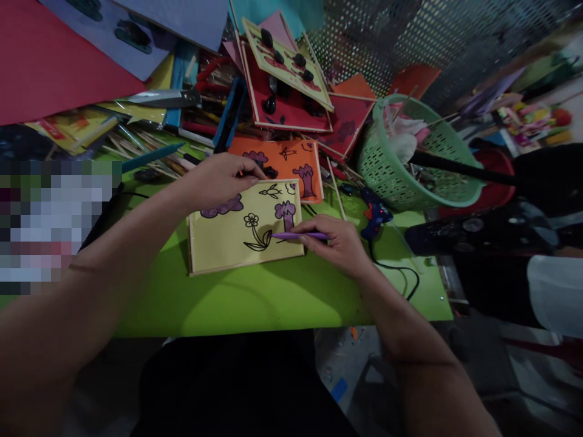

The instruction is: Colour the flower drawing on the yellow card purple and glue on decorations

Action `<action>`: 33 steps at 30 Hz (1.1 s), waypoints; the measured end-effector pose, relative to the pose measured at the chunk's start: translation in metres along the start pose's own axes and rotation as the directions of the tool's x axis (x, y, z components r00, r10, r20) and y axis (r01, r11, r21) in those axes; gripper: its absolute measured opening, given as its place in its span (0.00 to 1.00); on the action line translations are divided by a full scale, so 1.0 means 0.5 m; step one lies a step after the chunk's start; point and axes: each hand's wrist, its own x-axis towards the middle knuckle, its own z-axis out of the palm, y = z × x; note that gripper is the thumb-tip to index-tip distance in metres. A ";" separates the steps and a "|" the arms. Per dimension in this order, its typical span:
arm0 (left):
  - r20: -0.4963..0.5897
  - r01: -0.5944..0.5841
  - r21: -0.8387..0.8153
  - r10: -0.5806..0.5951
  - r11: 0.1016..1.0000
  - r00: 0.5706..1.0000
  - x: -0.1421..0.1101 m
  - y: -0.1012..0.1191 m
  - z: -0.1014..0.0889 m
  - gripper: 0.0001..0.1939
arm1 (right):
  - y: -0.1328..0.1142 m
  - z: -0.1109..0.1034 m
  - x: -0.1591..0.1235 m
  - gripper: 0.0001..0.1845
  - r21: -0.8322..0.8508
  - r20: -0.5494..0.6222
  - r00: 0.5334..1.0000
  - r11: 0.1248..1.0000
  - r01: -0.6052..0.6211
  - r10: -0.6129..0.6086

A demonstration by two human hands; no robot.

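A yellow picture card with a thin wooden frame lies on the green table. It carries black outlines of a flower, a leaf and a bird, and purple-filled shapes. My right hand pinches a purple pen over the card's right side, its tip by the flower's leaf. Over the card's top edge, my left hand has its fingers curled at the frame, gripping it; some fingertips are hidden. Just behind lies a similar orange picture card, partly covered by the yellow one and my left hand.
A green plastic basket with odds and ends stands at the right. Beside it lies a dark blue glue gun with a black cord. Behind are stacked framed cards, a knife, sticks and a teal pen.
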 end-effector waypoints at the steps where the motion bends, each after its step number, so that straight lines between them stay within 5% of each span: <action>1: 0.002 -0.003 -0.003 0.003 1.000 1.000 -0.001 0.001 0.000 0.21 | 0.000 0.000 0.000 0.07 0.001 0.006 1.000 1.000 0.002 -0.002; 33: -0.008 -0.001 0.007 0.001 1.000 1.000 0.002 -0.003 0.001 0.21 | -0.003 -0.002 0.000 0.08 0.005 0.032 0.999 1.000 0.014 -0.014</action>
